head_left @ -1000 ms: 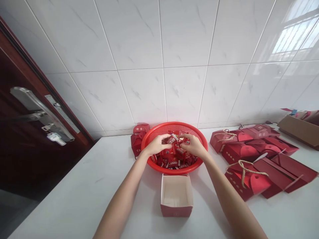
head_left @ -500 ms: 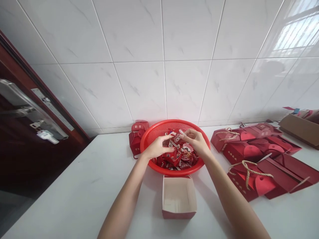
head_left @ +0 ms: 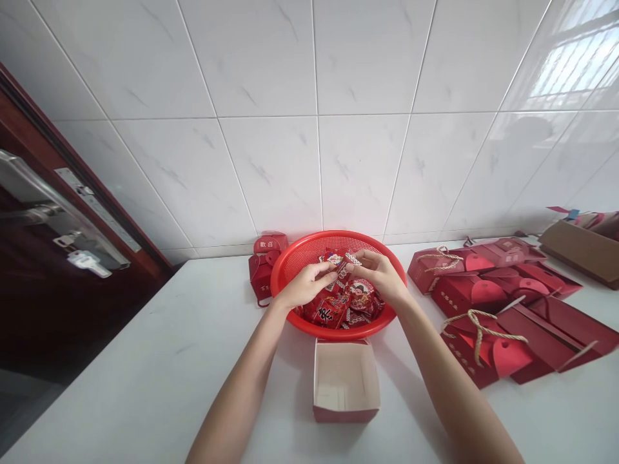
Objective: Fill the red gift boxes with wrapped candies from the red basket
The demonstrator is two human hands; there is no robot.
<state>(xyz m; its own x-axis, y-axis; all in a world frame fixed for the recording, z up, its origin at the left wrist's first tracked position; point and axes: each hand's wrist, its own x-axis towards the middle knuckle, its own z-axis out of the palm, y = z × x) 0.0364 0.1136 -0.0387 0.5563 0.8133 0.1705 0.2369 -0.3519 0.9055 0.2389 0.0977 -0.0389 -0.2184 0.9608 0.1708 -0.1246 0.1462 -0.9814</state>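
A red plastic basket (head_left: 285, 258) holds a heap of red wrapped candies (head_left: 329, 309), some with white lettering or pictures. Over the heap, my left hand (head_left: 309, 283) pinches the edge of a small dark red wrapped candy (head_left: 342, 267) between thumb and forefinger. My right hand (head_left: 382, 278), across from it, has its thumb and fingers closed on the patterned end of a wrapped candy. Whether both hands grip one wrapper or two is hard to see. Directly in front of the basket stands an open-topped box (head_left: 345, 414), white inside and dark red outside.
A small closed red gift box (head_left: 264, 274) stands left of the basket. Several red gift boxes (head_left: 483, 290), some with rope handles, cluster on the right. Behind them is a brown carton (head_left: 580, 251). White tiles (head_left: 271, 167) back the white table (head_left: 159, 348); a door (head_left: 58, 258) is left.
My left hand's thumb and forefinger have come together on a candy, nearer my right hand. A red packet with a large black character now shows below the left hand.
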